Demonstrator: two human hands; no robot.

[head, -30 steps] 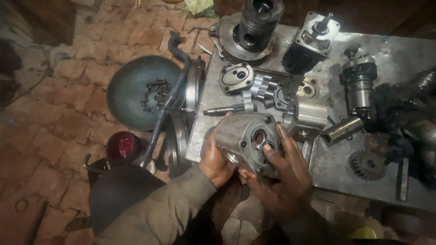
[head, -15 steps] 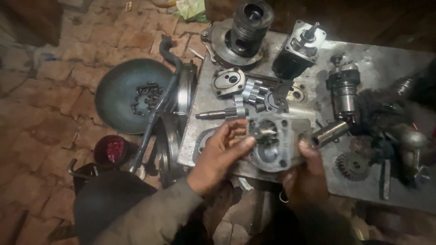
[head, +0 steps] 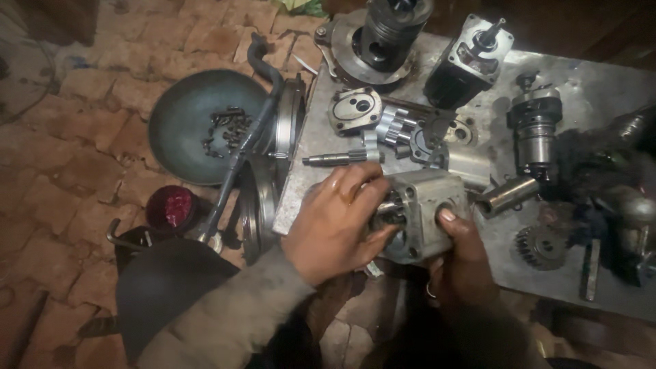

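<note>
Head view: my left hand fingers grip the pump housing, right hand clamps it; greasy, could slip onto table.

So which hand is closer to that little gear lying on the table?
The right hand. It sits just left of the gear, gripping the pump housing. The left hand is farther away, on the housing's other side.
</note>
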